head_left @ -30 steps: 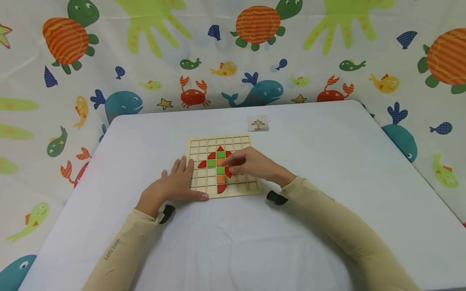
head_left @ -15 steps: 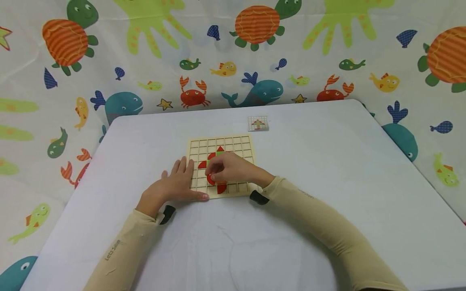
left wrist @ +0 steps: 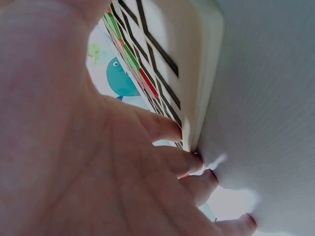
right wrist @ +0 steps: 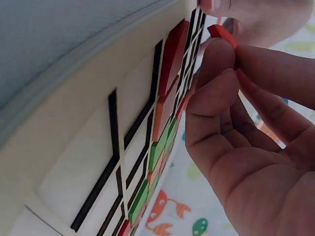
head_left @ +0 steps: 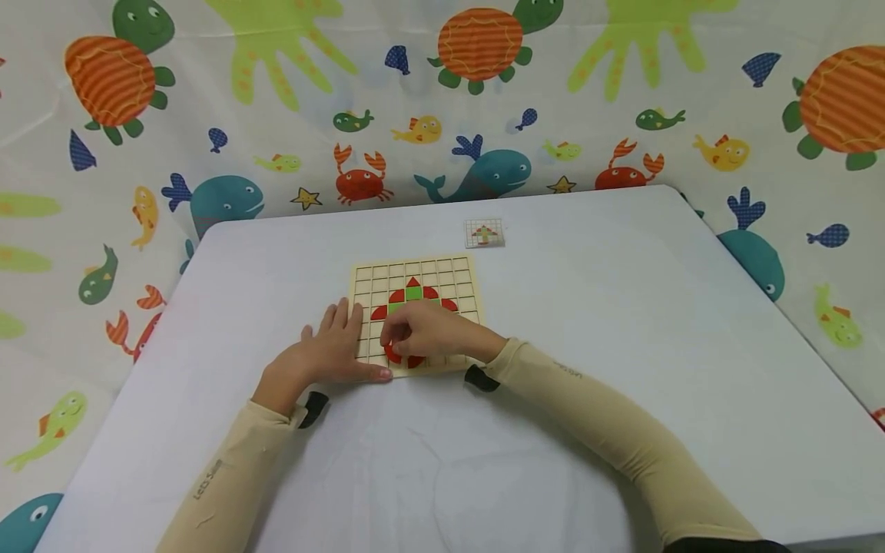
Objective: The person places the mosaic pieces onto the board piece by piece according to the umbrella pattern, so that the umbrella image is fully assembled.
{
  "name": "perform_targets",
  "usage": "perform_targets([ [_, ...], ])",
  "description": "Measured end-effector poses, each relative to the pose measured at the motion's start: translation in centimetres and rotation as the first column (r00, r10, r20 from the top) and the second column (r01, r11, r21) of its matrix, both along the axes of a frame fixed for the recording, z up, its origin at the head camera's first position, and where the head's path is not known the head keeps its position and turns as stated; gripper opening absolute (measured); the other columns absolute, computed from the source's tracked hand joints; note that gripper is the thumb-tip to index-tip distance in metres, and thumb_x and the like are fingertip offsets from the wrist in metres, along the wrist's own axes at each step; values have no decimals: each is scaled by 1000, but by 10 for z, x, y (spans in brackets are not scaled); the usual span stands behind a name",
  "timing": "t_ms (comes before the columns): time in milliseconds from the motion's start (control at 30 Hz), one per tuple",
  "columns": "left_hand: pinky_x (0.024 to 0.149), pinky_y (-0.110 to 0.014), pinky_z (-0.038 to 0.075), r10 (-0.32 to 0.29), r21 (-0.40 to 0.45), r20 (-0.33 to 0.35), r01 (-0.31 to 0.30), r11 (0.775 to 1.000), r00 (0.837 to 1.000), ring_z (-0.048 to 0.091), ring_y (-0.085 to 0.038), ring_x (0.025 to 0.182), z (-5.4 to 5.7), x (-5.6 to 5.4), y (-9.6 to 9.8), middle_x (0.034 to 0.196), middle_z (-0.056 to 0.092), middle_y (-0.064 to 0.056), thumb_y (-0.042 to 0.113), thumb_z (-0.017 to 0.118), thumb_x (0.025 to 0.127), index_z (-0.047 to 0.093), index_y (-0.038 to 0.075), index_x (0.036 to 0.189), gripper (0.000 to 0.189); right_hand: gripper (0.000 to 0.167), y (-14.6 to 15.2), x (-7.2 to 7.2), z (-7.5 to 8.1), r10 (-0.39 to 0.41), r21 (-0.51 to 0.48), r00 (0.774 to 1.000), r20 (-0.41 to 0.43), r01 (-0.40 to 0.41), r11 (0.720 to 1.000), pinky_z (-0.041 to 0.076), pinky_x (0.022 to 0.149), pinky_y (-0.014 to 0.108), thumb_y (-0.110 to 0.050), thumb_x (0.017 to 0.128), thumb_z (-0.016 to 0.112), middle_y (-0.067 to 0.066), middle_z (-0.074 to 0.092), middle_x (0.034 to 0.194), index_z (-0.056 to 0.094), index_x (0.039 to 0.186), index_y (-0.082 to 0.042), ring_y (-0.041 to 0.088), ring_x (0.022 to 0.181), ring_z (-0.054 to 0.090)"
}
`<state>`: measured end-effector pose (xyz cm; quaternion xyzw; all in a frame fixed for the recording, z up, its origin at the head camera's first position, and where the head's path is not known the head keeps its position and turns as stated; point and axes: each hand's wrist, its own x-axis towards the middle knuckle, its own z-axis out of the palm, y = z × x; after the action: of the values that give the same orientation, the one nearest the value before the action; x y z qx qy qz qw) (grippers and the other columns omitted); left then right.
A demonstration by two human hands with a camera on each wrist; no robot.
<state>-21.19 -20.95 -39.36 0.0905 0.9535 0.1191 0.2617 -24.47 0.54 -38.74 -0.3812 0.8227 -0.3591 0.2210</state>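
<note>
A wooden grid board point(head_left: 455, 269) lies on the white table with red, green and orange tiles set in an arrow-like pattern. My left hand point(head_left: 323, 357) rests with straight fingers along the board's left edge, its thumb at the near left corner. Low over the pattern, my right hand point(head_left: 434, 330) pinches a red curved-edge tile point(right wrist: 222, 35) between thumb and forefinger. Beside that tile, a red rounded tile point(right wrist: 173, 59) sits in the bottom cell of the pattern's middle column. The right hand hides much of that column in the head view.
Behind the board lies a small card point(head_left: 484, 233) printed with a similar tile pattern on a grid. White cloth covers the table point(head_left: 622, 307). A curtain point(head_left: 290, 130) with printed sea animals hangs behind it.
My right hand has carried the red tile from the right part of the pattern leftward and nearer to the board's front edge. The left hand keeps its place.
</note>
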Motion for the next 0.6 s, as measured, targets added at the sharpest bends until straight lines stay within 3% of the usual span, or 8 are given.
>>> perform_targets([
  [300,115,-83,8,-11,5,-2,11,1000,1000,-4,-57,158,1,2,0,172,-6,-36,74,78,83,4,-8,168,139,15,-3,3,-11,86,2,983,-162,-87,996,51,75,24,4,98,70,-4,69,84,78,94,-9,13,81,60],
  [600,115,-83,9,-11,0,-10,11,1000,1000,-4,-58,157,2,1,0,172,-5,-36,74,79,82,5,-8,167,139,15,-6,8,-10,78,74,970,-230,-62,995,48,70,25,1,97,71,-5,65,78,73,87,-10,13,75,58],
])
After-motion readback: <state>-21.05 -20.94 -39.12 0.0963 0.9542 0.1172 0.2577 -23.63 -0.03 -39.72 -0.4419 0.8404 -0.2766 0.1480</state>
